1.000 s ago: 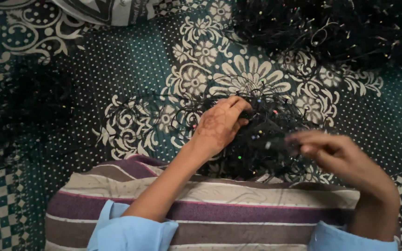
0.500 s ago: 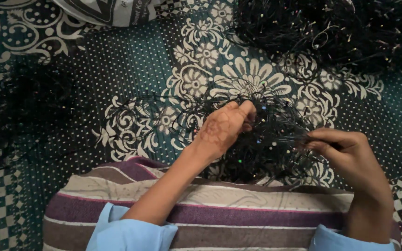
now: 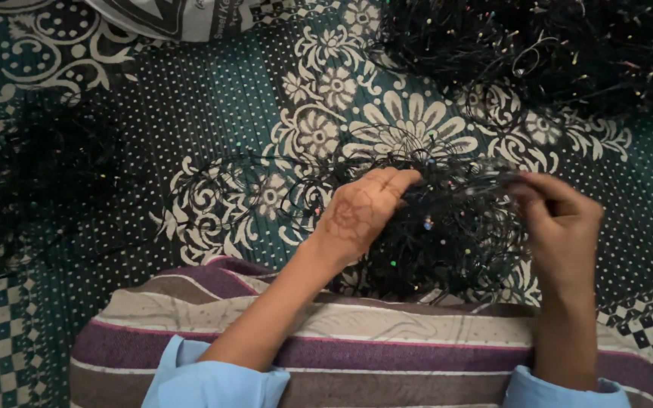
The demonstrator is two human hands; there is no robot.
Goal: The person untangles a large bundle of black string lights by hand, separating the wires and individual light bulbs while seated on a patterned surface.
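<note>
Head camera, looking straight down. Centre of the frame: a tangle of thin black threads [image 3: 447, 234] dotted with tiny coloured beads, lying on a teal cloth [image 3: 213, 113] printed with white flowers and dots. The left hand [image 3: 360, 215] comes in from the lower left and rests on the tangle's left edge, back of the hand up with a henna pattern on it, fingers together and stretched flat, the tips pressing into the threads. The right hand [image 3: 561, 227] sits at the tangle's right edge, right of centre, thumb and fingers closed together in a pinch on a few strands that run left into the bundle. Both forearms come up from the bottom edge in light blue sleeves [image 3: 213, 381].

Below the hands, across the bottom of the frame, a striped cushion [image 3: 387, 332] in purple, grey and cream; the tangle's lower edge touches it. Upper right corner: a much bigger heap of the same black beaded threads [image 3: 538, 53], well apart from the hands. Left side: another dark, looser pile [image 3: 39, 174] spread over the cloth. Top edge, left of centre: a corner of grey patterned fabric [image 3: 168, 15].
</note>
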